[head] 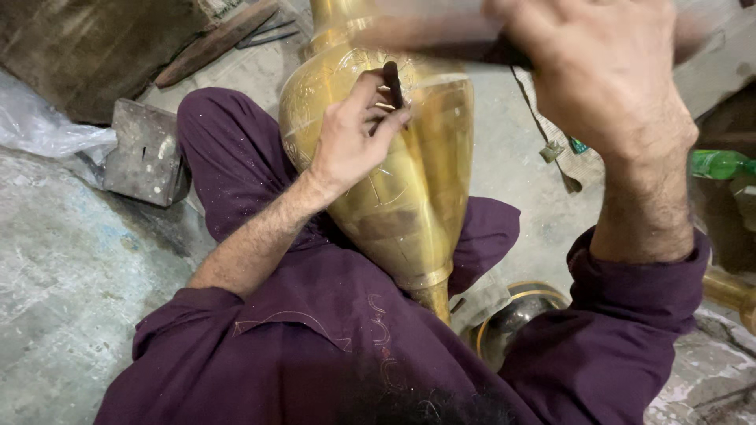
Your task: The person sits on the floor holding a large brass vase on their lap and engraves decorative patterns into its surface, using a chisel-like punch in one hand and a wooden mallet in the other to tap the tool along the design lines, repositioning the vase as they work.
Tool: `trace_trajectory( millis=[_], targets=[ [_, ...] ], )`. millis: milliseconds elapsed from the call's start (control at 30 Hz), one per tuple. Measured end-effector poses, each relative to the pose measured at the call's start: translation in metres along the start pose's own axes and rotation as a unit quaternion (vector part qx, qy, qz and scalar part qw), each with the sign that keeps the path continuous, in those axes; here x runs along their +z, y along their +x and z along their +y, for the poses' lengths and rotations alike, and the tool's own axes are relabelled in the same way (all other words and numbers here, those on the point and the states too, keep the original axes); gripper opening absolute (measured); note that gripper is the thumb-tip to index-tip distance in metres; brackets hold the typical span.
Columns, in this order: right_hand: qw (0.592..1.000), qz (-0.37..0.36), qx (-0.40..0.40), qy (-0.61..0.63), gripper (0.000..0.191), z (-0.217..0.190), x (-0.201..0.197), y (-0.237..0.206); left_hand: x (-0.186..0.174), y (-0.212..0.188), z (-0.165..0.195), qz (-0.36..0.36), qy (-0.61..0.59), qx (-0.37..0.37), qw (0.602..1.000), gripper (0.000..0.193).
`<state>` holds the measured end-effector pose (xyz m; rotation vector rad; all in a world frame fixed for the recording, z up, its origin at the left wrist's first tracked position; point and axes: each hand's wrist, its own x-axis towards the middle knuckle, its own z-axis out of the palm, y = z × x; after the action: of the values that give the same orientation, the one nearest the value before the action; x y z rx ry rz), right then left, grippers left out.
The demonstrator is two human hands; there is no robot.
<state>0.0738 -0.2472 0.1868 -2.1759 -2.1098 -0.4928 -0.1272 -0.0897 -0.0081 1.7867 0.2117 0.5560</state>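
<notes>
The brass vessel lies tilted across the seated person's lap, on purple cloth, neck pointing away. The left hand rests on the vessel's upper shoulder, thumb and fingers pinched around a short dark chisel whose tip meets the engraved surface. The right hand is raised above and to the right of the vessel, fist closed around a blurred dark tool handle; the tool's head cannot be made out.

A green plastic bottle lies at the right edge. A grey metal block sits on the floor left of the knee, beside crumpled clear plastic sheet.
</notes>
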Motion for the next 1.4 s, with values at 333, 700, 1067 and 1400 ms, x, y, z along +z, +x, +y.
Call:
trace_trajectory(
  millis=[333, 700, 1067, 1400],
  targets=[
    [0.990, 0.044, 0.089, 0.103, 0.031, 0.028, 0.022, -0.044, 0.001, -0.002, 0.015, 0.021, 0.012, -0.007, 1.000, 0.042],
    [0.999, -0.010, 0.046, 0.026, 0.047, 0.006, 0.006, -0.013, 0.000, 0.003, 0.021, 0.010, 0.009, -0.035, 0.999, 0.048],
    [0.787, -0.082, 0.574, 0.213, 0.074, -0.047, 0.173, -0.205, -0.031, 0.002, 0.012, 0.084, -0.190, -0.041, 0.977, 0.038],
    [0.677, -0.291, 0.619, 0.271, 0.046, -0.152, 0.250, -0.242, -0.043, -0.014, 0.006, 0.092, -0.242, -0.069, 0.963, 0.037]
  ],
)
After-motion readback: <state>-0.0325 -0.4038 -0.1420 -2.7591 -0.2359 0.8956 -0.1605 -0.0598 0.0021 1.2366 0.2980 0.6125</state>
